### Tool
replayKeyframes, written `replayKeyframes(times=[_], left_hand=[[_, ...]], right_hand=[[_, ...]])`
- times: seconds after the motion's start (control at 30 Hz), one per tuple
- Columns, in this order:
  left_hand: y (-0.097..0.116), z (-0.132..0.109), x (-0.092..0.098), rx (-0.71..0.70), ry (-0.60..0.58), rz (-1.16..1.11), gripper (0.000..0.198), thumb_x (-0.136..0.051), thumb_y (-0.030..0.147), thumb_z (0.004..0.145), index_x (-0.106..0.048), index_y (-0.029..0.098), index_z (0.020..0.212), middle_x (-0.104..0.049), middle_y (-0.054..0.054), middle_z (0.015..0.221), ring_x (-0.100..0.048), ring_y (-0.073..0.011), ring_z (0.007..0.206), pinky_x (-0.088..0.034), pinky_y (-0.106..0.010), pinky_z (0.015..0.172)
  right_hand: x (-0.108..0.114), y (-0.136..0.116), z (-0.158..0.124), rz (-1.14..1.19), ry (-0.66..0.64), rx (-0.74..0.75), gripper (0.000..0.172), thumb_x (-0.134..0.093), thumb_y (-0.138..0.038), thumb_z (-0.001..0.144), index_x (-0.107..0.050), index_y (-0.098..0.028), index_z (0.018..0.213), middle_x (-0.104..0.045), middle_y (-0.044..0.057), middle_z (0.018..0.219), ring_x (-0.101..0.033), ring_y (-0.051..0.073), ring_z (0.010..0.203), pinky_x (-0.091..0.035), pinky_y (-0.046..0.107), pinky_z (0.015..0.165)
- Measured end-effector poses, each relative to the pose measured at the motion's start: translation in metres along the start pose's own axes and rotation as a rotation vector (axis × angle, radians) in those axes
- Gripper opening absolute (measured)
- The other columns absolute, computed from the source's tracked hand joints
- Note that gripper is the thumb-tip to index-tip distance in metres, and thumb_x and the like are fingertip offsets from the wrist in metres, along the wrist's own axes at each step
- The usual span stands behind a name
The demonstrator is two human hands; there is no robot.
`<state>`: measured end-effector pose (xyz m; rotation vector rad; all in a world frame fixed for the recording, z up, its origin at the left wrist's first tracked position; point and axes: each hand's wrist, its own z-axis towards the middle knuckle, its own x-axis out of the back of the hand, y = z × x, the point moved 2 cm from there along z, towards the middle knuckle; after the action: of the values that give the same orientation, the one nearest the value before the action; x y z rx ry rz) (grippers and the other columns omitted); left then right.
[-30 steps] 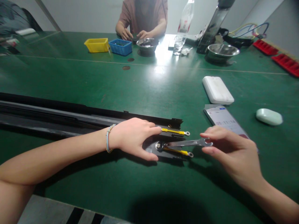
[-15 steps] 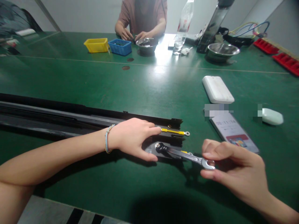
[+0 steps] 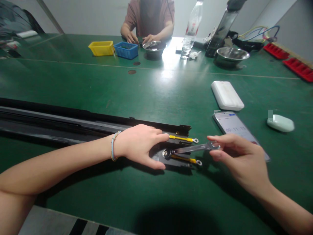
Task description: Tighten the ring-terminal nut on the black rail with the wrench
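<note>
My right hand (image 3: 241, 156) pinches the open end of a combination wrench (image 3: 190, 149) between thumb and fingers. The wrench's dark ring end sits over a fastener near the end of a long black metal channel (image 3: 73, 123). My left hand (image 3: 139, 145) lies over that end of the channel, thumb and index finger spread to either side of the fastener. From the channel stick out two yellow wires with ring terminals: an upper wire (image 3: 182, 138) by my left index fingertip and a lower wire (image 3: 188, 159) below the wrench.
A phone (image 3: 232, 125), a white box-like device (image 3: 227, 95) and a pale green case (image 3: 280, 123) lie at right. Farther back stand yellow (image 3: 101, 48) and blue (image 3: 126, 50) bins, metal bowls (image 3: 232, 58) and bottles (image 3: 192, 27). A co-worker (image 3: 149, 23) sits opposite.
My right hand has swung the wrench's free end upward, away from me, around the fastener. The lower yellow wire shows more now. My left hand stays in place.
</note>
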<state>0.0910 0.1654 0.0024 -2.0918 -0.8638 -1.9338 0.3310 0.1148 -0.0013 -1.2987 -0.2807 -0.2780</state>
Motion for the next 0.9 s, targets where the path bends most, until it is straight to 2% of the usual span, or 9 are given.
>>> replayKeyframes(times=[0.17,0.3,0.47,0.67,0.9], left_hand=[[0.004,0.001,-0.002,0.002,-0.012,0.003,0.059,-0.052,0.068,0.074,-0.055,0.017,0.105,-0.064,-0.008,0.094,-0.063,-0.0230,0.082,-0.046,-0.030,0.071],[0.002,0.000,-0.003,0.000,-0.001,0.011,0.060,-0.052,0.069,0.074,-0.055,0.017,0.104,-0.064,-0.007,0.092,-0.063,-0.0223,0.079,-0.046,-0.029,0.069],[-0.002,0.001,-0.002,0.002,-0.003,0.008,0.059,-0.051,0.069,0.074,-0.054,0.018,0.104,-0.064,-0.007,0.092,-0.063,-0.0225,0.079,-0.046,-0.030,0.068],[-0.009,0.007,0.001,-0.005,0.008,-0.011,0.059,-0.053,0.067,0.074,-0.055,0.017,0.104,-0.064,-0.007,0.092,-0.063,-0.0229,0.080,-0.046,-0.030,0.069],[-0.012,0.013,0.000,-0.007,0.024,-0.024,0.058,-0.054,0.067,0.073,-0.055,0.018,0.102,-0.065,-0.007,0.092,-0.064,-0.0229,0.079,-0.046,-0.030,0.068]], right_hand=[[-0.001,0.005,0.002,0.007,-0.005,-0.067,0.016,-0.072,-0.021,0.071,-0.073,-0.024,0.087,-0.060,-0.005,0.052,-0.053,0.010,0.043,-0.045,0.021,0.041],[0.001,0.008,0.001,0.017,-0.013,-0.068,0.012,-0.075,-0.025,0.069,-0.072,-0.023,0.080,-0.062,-0.004,0.053,-0.055,0.011,0.044,-0.046,0.023,0.042],[0.005,0.005,0.001,0.039,-0.042,0.004,0.014,-0.082,-0.027,0.062,-0.070,-0.024,0.070,-0.061,-0.003,0.053,-0.055,0.013,0.045,-0.044,0.024,0.041],[-0.001,-0.001,-0.003,0.200,-0.212,0.118,0.018,-0.083,-0.021,0.064,-0.070,-0.025,0.075,-0.057,-0.005,0.051,-0.051,0.012,0.046,-0.041,0.026,0.044],[-0.002,-0.002,-0.005,0.195,-0.215,0.155,0.020,-0.084,-0.021,0.062,-0.068,-0.023,0.074,-0.058,-0.004,0.050,-0.052,0.012,0.044,-0.041,0.026,0.043]])
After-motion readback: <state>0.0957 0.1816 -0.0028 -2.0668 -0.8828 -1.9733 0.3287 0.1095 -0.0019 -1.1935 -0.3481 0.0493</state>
